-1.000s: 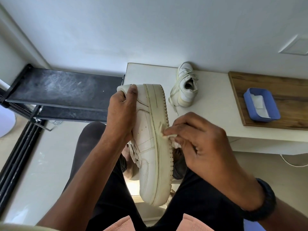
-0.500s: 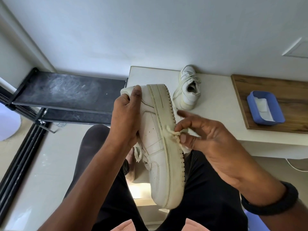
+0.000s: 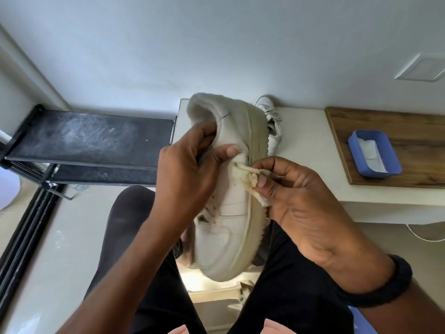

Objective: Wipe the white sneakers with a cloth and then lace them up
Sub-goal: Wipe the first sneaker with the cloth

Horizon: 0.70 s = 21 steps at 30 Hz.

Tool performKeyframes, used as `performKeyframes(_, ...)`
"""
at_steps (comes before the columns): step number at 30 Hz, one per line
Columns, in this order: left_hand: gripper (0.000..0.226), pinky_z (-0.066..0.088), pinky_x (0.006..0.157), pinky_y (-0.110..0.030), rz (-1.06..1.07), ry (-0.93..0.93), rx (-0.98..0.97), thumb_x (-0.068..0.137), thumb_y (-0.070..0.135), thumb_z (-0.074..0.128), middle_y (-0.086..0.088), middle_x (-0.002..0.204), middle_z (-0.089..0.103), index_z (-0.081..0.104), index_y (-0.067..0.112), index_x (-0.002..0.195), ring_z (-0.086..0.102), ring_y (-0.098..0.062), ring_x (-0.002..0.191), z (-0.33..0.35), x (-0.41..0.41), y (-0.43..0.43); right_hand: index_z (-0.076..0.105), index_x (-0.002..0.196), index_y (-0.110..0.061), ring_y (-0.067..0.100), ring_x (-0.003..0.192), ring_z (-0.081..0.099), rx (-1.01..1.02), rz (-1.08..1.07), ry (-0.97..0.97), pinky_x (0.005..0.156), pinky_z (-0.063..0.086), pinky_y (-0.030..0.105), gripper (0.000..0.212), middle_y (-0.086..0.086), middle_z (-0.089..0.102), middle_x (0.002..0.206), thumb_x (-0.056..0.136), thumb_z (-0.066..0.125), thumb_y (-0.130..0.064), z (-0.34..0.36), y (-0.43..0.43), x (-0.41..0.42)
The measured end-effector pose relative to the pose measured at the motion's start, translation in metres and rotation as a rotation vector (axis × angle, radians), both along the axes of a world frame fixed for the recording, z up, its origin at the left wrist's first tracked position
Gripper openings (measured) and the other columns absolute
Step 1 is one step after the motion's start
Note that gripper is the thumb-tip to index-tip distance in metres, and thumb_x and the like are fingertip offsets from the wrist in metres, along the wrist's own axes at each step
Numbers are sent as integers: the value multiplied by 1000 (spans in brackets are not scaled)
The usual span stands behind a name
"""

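Over my lap I hold a white sneaker (image 3: 231, 227) on its side, heel end far from me, sole edge to the right. My left hand (image 3: 187, 174) grips it at the collar, fingers inside the opening and thumb on the side panel. My right hand (image 3: 296, 196) pinches a small crumpled cream cloth (image 3: 248, 174) against the sneaker's side near the sole edge. The second white sneaker (image 3: 272, 121) lies on the white table (image 3: 308, 145) behind the held one, mostly hidden by it.
A blue tray (image 3: 375, 153) holding something white sits on a wooden board (image 3: 409, 131) at the table's right. A black shelf rack (image 3: 91, 141) stands to the left against the wall. My dark-trousered legs are below, and a white cable (image 3: 423, 235) lies on the floor.
The held sneaker has risen and tilted, now covering most of the second one. My left hand shifted its grip to the collar. My right hand brought the cloth up onto the side panel.
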<state>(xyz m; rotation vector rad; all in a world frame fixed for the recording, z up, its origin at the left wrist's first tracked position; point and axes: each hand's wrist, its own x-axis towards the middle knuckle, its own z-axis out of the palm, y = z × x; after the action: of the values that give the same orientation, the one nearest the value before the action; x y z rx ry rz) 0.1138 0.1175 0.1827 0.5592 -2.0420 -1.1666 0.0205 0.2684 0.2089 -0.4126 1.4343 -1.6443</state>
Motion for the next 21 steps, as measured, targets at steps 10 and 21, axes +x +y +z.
performKeyframes(10,41,32,53,-10,142,-44,-123,92,55,61,13,62,48,52,16,84,48,-3,55,0,-11,0,70,96,-11,32,122,64,8,48,-123,94,45,75,16,15,71,115,80,64,-10,17,1,-15)
performKeyframes(21,58,57,63,-25,-241,-280,651,79,51,73,-2,90,78,59,9,116,76,-16,80,1,-14,-24,72,103,-12,41,107,56,-18,151,-285,94,49,66,18,23,50,118,88,61,-14,19,7,-46)
